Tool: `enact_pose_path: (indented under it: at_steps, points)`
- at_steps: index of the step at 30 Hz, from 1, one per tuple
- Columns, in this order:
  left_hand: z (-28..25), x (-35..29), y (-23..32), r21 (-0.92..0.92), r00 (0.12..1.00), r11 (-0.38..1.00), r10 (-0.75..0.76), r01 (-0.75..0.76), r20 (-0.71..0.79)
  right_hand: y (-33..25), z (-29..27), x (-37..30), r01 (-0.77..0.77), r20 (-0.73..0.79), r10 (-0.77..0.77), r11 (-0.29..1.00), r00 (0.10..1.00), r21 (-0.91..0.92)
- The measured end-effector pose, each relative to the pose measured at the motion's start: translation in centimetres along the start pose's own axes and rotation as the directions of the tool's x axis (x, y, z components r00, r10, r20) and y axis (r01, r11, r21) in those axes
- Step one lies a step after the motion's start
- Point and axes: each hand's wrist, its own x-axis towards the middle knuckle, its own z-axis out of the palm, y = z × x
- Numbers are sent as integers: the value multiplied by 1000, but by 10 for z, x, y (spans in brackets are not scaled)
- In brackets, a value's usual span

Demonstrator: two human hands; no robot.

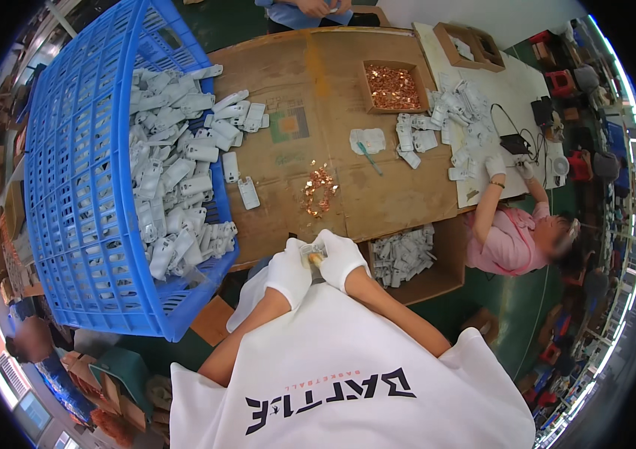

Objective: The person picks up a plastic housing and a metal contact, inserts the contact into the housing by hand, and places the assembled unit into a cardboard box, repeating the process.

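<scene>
Both my hands wear white gloves and meet just before the table's near edge. My left hand [289,269] and my right hand [339,260] are closed around a small pale plastic casing [313,255], mostly covered by the fingers. A yellowish or coppery bit shows between the fingertips; I cannot tell exactly what it is. Just beyond my hands, a loose pile of small copper-coloured metal pieces [319,191] lies on the cardboard-covered table [273,224]. Two pale plastic casings [248,193] lie to the left of that pile.
At left, a tipped blue plastic crate [86,187] spills many casings [175,165] onto the table. Farther right are a carton of copper pieces [394,111], a teal pen-like tool [369,159] and more casings [467,105]. A co-worker in pink [509,243] sits right, beside a carton [445,273].
</scene>
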Motion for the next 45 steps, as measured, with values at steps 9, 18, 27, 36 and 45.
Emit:
enact_pose_path:
  at_steps: [9, 18, 27, 36, 45]
  points:
    - [-9, 0, 8, -179, 986, 984, -22, -8, -167, -4, -16, -10, 183, 31, -190, 970, 981, 161]
    - [4, 5, -8, -395, 977, 914, -162, 95, -139, 0, -3, -25, 225, -25, -225, 974, 974, -8]
    - [6, 18, -10, -537, 973, 840, -181, 78, -142, -7, -5, -24, 328, 25, -344, 870, 939, -368]
    - [26, 58, -21, -534, 955, 845, -176, 23, -239, 16, 7, 14, 421, -105, -457, 871, 883, -253]
    - [43, 135, -1, -686, 991, 716, -115, 130, 68, 86, 0, 85, 282, -294, -289, 957, 911, -68]
